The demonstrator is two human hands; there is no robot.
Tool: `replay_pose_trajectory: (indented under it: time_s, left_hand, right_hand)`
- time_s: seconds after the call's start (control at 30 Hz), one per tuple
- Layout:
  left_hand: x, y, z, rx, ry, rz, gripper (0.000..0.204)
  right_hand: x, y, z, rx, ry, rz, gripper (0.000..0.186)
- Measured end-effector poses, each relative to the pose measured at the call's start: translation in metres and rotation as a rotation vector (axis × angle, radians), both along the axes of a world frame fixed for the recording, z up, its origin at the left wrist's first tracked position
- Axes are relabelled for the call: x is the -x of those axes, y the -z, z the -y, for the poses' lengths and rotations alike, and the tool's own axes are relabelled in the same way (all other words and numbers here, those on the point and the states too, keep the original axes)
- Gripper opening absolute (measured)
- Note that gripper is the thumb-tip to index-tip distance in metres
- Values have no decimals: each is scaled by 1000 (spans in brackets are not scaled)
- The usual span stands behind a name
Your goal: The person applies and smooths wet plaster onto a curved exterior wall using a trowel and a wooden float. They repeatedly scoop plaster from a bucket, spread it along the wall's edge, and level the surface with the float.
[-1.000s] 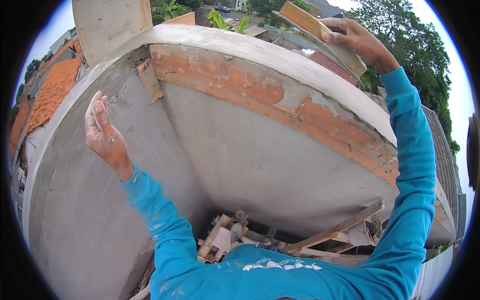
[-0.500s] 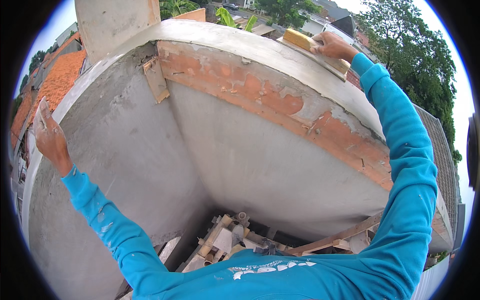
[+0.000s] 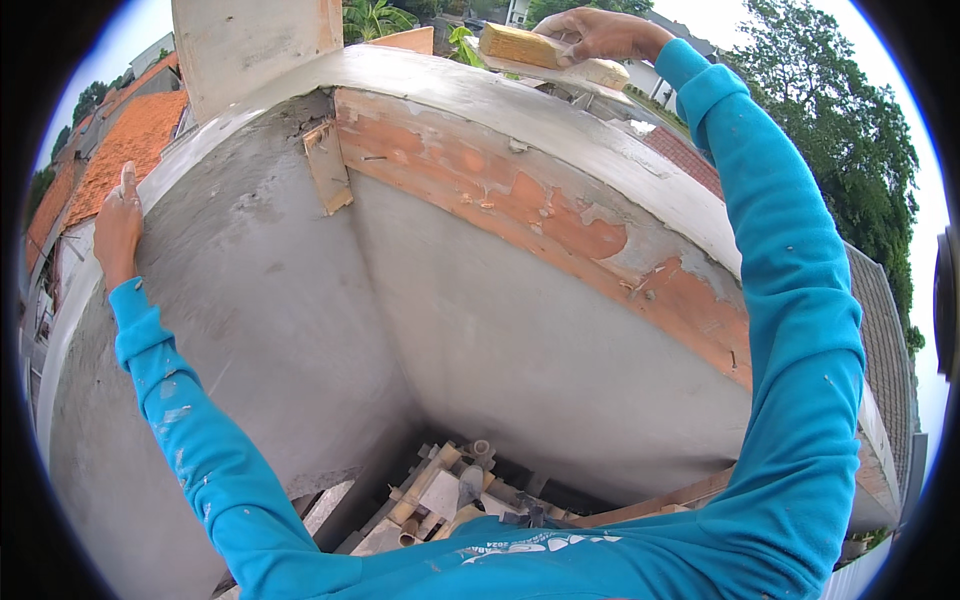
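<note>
My right hand (image 3: 610, 35) is closed around the yellowish wooden block handle of a plastering float (image 3: 520, 46). Its pale flat board is held at the far edge of the curved wall's smooth, grey top (image 3: 440, 85), and seems tilted and lifted off it. At the left, my left hand (image 3: 119, 232) lies on the wall's top edge, thumb pointing up. Its other fingers curl over the rim, partly hidden. Both sleeves are blue, and the left one has plaster smears.
An orange-stained board (image 3: 500, 190) with nails sticking out runs along the inner face under the rim. A short wood piece (image 3: 327, 168) is fixed at the corner. An upright slab (image 3: 255, 50) stands at the back. Below lie timbers and pipes (image 3: 440, 490). Tiled roofs (image 3: 125, 150) lie beyond.
My right hand has carried the float left and up from the wall's top toward its far edge. The left hand, earlier raised with straight fingers, has come onto the wall's edge. The view shifted slightly.
</note>
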State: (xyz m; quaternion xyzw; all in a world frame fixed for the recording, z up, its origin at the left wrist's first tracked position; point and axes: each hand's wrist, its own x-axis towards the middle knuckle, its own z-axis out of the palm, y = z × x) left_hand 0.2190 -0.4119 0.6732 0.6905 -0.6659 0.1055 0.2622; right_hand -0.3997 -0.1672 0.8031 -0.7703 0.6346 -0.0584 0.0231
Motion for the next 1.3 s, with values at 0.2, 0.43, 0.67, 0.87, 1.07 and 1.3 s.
replay_pose_trajectory:
  time_s: [0.2,0.43,0.67,0.87,1.07,1.3]
  left_hand:
    - [22,8,-10,83,-129,-10,91]
    - [16,9,-7,34,-134,3,92]
    - [19,9,6,25,-86,-19,93]
    - [-1,11,15,5,-49,-39,91]
    - [18,13,8,77,-56,-32,93]
    - [20,10,-1,47,-88,-9,94]
  right_hand:
    - [-50,-2,58,-173,-68,-77,59]
    - [-72,-5,16,-311,-67,-344,59]
    - [-36,-14,-128,-465,24,-205,56]
    - [-17,-15,-300,-334,245,-358,64]
    - [-13,-18,-406,-236,659,-218,63]
    - [-6,-1,-261,40,216,132,68]
